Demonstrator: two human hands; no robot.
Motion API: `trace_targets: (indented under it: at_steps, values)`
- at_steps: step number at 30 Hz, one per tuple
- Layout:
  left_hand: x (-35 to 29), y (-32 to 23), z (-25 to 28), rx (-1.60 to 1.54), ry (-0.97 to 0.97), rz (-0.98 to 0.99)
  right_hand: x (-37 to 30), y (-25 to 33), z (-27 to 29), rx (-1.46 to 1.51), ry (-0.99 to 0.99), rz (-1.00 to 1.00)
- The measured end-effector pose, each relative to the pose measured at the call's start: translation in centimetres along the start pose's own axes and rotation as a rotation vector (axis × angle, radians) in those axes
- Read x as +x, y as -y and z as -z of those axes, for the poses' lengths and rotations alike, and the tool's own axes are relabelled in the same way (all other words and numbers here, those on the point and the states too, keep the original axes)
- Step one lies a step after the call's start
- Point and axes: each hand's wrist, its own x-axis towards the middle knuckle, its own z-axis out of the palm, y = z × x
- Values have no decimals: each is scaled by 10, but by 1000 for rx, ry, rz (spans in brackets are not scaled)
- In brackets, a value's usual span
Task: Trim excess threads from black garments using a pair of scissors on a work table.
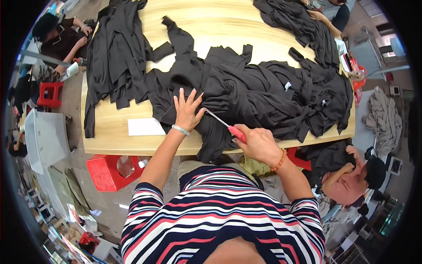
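Observation:
Dark garments [259, 94] lie heaped and crumpled across the wooden table in front of me. My left hand [188, 110] rests on the cloth with its fingers spread, a pale bangle at the wrist. My right hand [259, 145] is closed round the red handle of a slim tool [217, 118] with a thin metal shaft. The shaft points up and left, and its tip reaches the cloth beside my left thumb. Exactly what kind of tip it has, I cannot make out. Small white labels [288, 86] show on the heap.
A white sheet [145, 126] lies near the front edge of the table [115, 143]. More dark garments [116, 53] hang over its left side. Red stools [110, 172] stand below. People sit at the left, the far right and the near right [351, 180]. A pale bin [48, 136] stands left.

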Motion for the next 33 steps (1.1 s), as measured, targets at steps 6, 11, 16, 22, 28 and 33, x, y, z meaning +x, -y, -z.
trace_targets:
  at_steps: [6,11,16,22,28,33]
  values:
    - [6,12,-10,10,43,-57,75,31,0,-81,-49,82]
    - [1,12,-6,-90,-13,-20,58,14,4,-153,45,67]
    - [7,32,-4,-220,-110,-19,9,1,9,-44,136,-26]
    - [53,102,-15,-1017,-354,977,2,4,4,46,5,-78]
    - [81,106,-6,-1381,-350,988,24,21,2,92,40,-57]
    - [78,70,6,-1229,-748,690,50,39,5,115,30,-15]
